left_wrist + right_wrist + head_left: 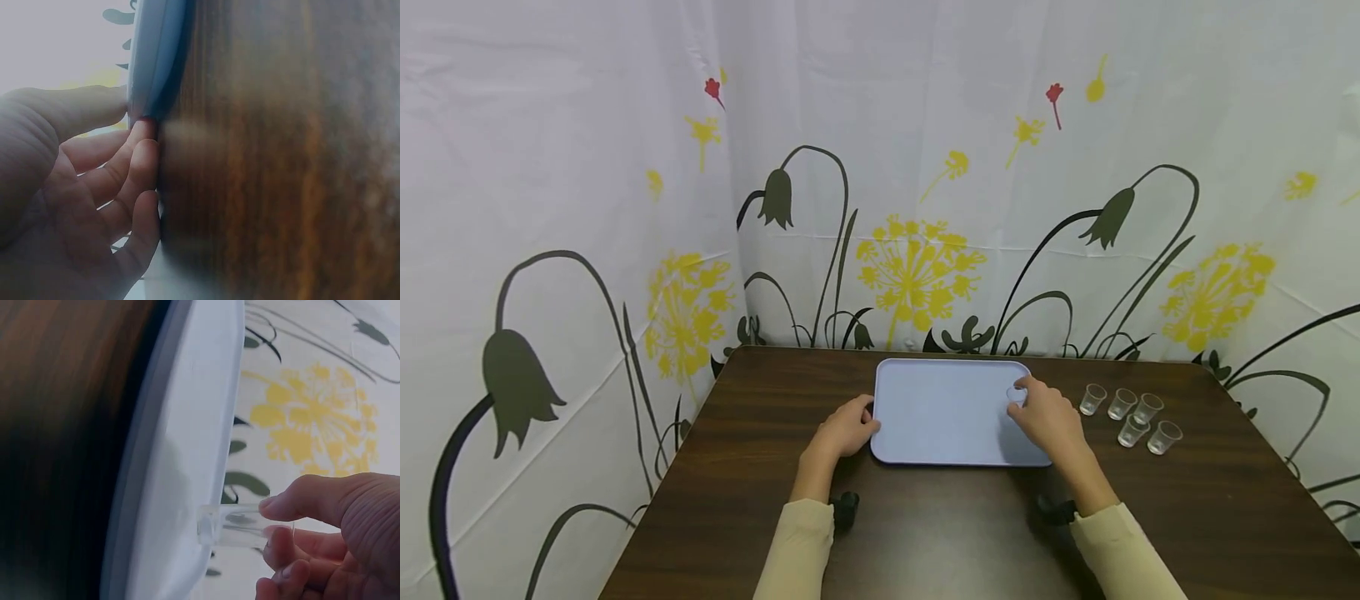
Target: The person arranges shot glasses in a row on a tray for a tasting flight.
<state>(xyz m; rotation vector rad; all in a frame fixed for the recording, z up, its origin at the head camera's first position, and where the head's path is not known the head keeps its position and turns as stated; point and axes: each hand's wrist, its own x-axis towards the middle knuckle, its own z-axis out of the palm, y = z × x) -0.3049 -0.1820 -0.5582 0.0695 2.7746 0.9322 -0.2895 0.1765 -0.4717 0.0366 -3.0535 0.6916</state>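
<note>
I can't see the whole clear cup (240, 526) because the right grip (1049, 417) hides part of it. From the left wrist, the counter (281, 156) looks blurry and the tray (151, 56) gets cut off.

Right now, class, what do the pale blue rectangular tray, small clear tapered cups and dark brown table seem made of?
Pale blue rectangular tray: probably smooth, matte plastic, from its even colour and rounded, moulded-looking corners. Small clear tapered cups: glass or hard plastic, glossy, see-through with bright edges. Dark brown table: wood or wood-look laminate, streaked grain, soft sheen.
</note>
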